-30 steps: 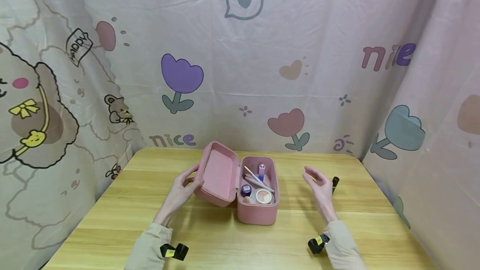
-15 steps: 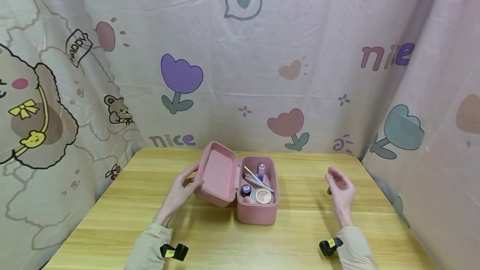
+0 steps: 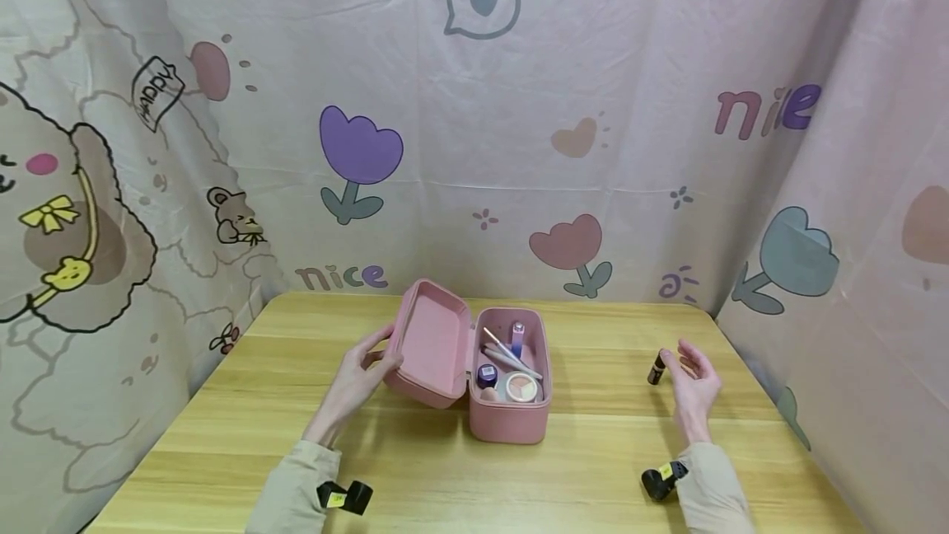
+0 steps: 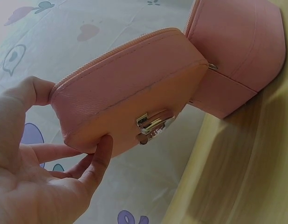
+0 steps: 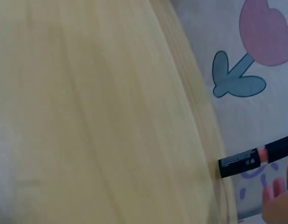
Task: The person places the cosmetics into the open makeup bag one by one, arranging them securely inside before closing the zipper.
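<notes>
My left hand [image 3: 352,386] holds the raised lid [image 3: 432,344] of a pink makeup case [image 3: 510,423], thumb on one side and fingers on the other. Several cosmetics lie inside the case: makeup brushes [image 3: 513,362], a dark-capped jar [image 3: 486,376], a round three-tone compact [image 3: 521,388] and a purple tube [image 3: 516,339]. The left wrist view shows the lid's outside with a metal clasp [image 4: 154,125]. On the right, a black lipstick tube [image 5: 239,163] with a pink band stands on end. My right hand [image 3: 694,386] is just right of it, fingers loosely bent, thumb by its top.
A wooden table [image 3: 593,468] carries the case and the tube. Printed cloth [image 3: 460,147] hangs behind the table's far edge and along both sides. Each sleeve carries a small black wrist camera [image 3: 344,498].
My right hand has moved right, passing in front of the lipstick tube to its right side. The tube shows more fully now. My left hand and the case have stayed in place.
</notes>
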The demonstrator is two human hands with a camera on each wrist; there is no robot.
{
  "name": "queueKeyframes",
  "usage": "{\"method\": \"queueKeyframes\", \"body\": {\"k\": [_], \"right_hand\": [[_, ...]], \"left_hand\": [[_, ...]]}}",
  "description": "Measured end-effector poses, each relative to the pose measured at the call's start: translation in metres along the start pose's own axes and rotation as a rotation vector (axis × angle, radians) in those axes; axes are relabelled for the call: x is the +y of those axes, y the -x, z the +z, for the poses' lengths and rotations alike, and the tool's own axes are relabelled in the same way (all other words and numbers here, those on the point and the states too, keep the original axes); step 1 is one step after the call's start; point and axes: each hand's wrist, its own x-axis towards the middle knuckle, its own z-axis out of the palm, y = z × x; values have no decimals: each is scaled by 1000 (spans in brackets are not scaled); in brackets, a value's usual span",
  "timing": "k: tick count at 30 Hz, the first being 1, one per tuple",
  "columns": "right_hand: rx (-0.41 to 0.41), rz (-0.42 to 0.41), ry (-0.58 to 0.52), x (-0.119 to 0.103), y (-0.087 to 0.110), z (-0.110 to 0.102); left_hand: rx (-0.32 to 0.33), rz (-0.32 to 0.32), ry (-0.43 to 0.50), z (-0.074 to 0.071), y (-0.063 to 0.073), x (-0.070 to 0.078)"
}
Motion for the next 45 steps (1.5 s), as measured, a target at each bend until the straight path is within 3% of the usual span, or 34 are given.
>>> {"method": "queueKeyframes", "body": {"k": [5, 17, 23, 34, 45], "right_hand": [[-56, 94, 44, 4, -5, -5], [-129, 206, 55, 4, -11, -9], [-168, 217, 68, 3, -12, -9], [-143, 189, 24, 4, -13, -7], [-218, 157, -31, -10, -7, 11]], "left_hand": [[-8, 5, 3, 0, 0, 1], [-9, 4, 8, 1, 0, 0], [-11, -3, 24, 0, -1, 2], [-6, -2, 22, 0, -1, 2], [-4, 3, 19, 1, -1, -1]]}}
